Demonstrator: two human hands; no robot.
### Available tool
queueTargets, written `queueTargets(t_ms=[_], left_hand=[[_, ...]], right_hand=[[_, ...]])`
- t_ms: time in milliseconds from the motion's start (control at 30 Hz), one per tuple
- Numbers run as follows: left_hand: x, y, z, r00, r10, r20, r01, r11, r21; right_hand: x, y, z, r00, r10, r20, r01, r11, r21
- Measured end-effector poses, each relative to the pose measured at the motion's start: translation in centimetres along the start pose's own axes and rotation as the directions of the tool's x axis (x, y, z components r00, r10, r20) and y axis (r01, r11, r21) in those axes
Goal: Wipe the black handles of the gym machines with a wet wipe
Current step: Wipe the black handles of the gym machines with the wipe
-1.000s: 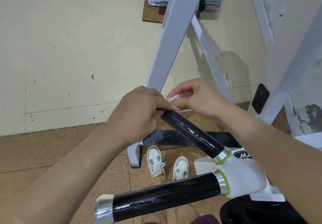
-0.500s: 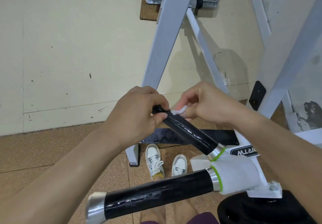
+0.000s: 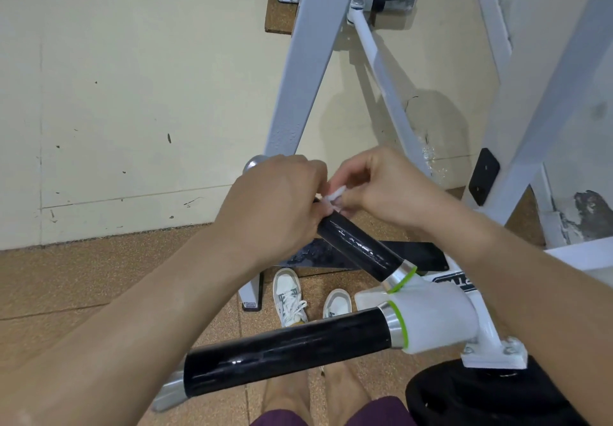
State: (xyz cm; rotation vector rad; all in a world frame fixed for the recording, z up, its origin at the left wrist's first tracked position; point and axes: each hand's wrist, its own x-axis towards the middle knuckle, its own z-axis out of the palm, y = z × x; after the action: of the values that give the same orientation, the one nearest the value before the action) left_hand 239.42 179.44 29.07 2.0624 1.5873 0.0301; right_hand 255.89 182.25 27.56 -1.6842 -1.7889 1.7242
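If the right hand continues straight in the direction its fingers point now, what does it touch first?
Most likely the left hand: the right hand points at it across the white wipe, already pinched between them. Depth is unclear.

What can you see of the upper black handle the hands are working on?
The upper black handle is a glossy black grip, wet-looking, slanting up-left from a silver collar with a green ring at the white hub. The left hand covers its far end; the right hand pinches a white wet wipe there.
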Motion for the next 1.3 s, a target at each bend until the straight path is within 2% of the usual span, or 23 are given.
queueTargets(t_ms=[67, 200, 333, 400, 533, 600, 700, 800, 933, 1033, 1133, 1267, 1300], left_hand=[[0.0, 0.2, 0.1, 1.000, -0.021, -0.012, 0.021, 1.000, 0.020], [-0.4, 0.5, 0.4, 0.999, -0.042, 0.023, 0.041, 0.998, 0.037], [-0.3, 0.5, 0.4, 0.993, -0.088, 0.073, 0.092, 0.995, -0.043], [-0.3, 0.3, 0.4, 0.992, -0.094, 0.088, 0.100, 0.993, -0.061], [-0.8, 0.9, 0.0, 0.986, -0.096, 0.136, 0.101, 0.994, -0.034], [-1.0, 1.4, -0.1, 0.986, -0.092, 0.139, 0.096, 0.995, -0.020], [-1.2, 2.2, -0.1, 0.991, -0.047, 0.126, 0.054, 0.997, -0.053], [-1.4, 3.1, 0.0, 0.987, 0.021, 0.159, 0.004, 0.988, -0.152], [-1.7, 3.1, -0.1, 0.985, 0.005, 0.174, 0.034, 0.975, -0.218], [-2.1, 3.3, -0.1, 0.987, 0.010, 0.159, 0.025, 0.975, -0.220], [-2.4, 3.9, 0.1, 0.993, 0.015, 0.117, 0.006, 0.984, -0.177], [-2.8, 4.4, 0.3, 0.994, 0.033, 0.106, -0.017, 0.989, -0.144], [-2.9, 4.5, 0.4, 0.994, 0.028, 0.105, -0.013, 0.990, -0.138]], right_hand=[[-0.5, 0.4, 0.3, 1.000, 0.002, -0.016, -0.002, 1.000, -0.003], [-2.6, 0.9, -2.0, 0.992, 0.048, 0.119, -0.052, 0.998, 0.025], [-1.9, 1.2, -0.2, 0.999, 0.022, -0.028, -0.020, 0.997, 0.075], [-2.2, 1.6, 0.2, 0.998, 0.026, -0.051, -0.023, 0.998, 0.057], [-4.8, 1.8, -2.4, 0.993, 0.061, 0.103, -0.069, 0.994, 0.081], [-5.3, 1.9, -2.9, 0.990, 0.067, 0.127, -0.079, 0.993, 0.092], [-5.2, 2.0, -1.9, 0.996, 0.077, 0.042, -0.082, 0.986, 0.142], [-6.1, 2.5, -1.4, 0.997, 0.064, -0.035, -0.060, 0.993, 0.105], [-8.0, 2.3, -3.0, 1.000, 0.027, 0.009, -0.027, 1.000, 0.006], [-6.9, 1.9, -2.7, 0.999, 0.035, -0.018, -0.033, 0.996, 0.087], [-5.8, 2.5, -1.0, 0.995, 0.002, -0.097, -0.002, 1.000, 0.007], [-7.6, 2.8, -3.4, 0.993, 0.074, 0.090, -0.072, 0.997, -0.016], [-7.8, 2.6, -3.7, 0.993, 0.068, 0.096, -0.064, 0.997, -0.043]])
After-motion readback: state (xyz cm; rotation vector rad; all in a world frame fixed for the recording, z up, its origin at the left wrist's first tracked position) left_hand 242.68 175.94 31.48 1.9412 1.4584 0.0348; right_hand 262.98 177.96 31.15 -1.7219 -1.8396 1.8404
